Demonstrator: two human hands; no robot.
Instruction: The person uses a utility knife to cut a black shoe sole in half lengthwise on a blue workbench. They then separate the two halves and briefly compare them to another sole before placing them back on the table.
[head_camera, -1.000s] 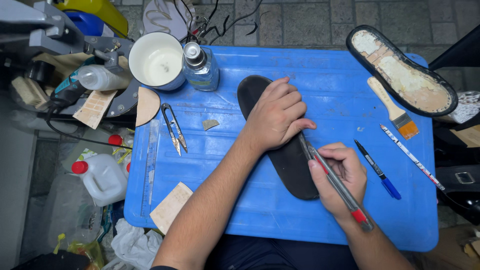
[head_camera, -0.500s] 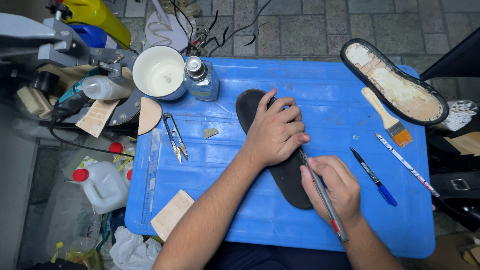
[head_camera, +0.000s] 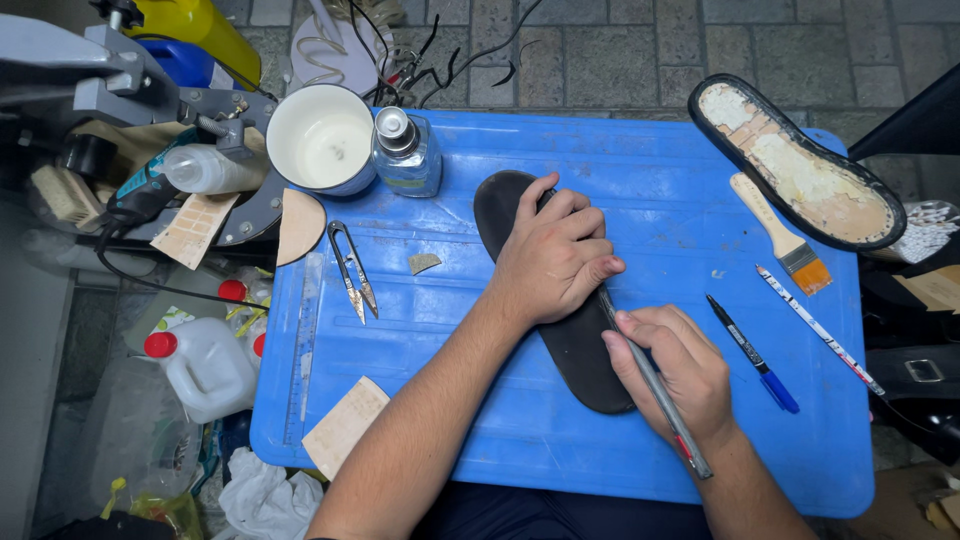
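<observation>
On a blue plastic table (head_camera: 560, 470) set over a paved floor, a person seated at its near edge works a black sole piece (head_camera: 560, 330) with both bare hands — the right hand (head_camera: 670, 370), nearest the body, is closed in a writing grip around a slim grey tool with a red end (head_camera: 665, 400), its tip hidden where it meets the right-hand edge of the sole. Just beyond, the left hand (head_camera: 555, 255) lies palm-down on the middle of the sole, fingers loosely curled, pressing it flat to the table. The sole's long axis runs from the near right, by the right hand, up and away to the far left, where its rounded end shows past the left knuckles — so the left hand sits over the piece while the right works from its side. To the right lie a blue-capped pen (head_camera: 752, 352), a long thin marked stick (head_camera: 820, 330) and a wooden-handled brush (head_camera: 778, 232). To the left are thread snips (head_camera: 352, 270) and a tan scrap (head_camera: 343, 425). Farther back stand a small glass bottle (head_camera: 405, 155) and a white cup (head_camera: 320, 138); at the far right corner an upturned shoe sole with pale glue patches (head_camera: 795, 165) overhangs the table
</observation>
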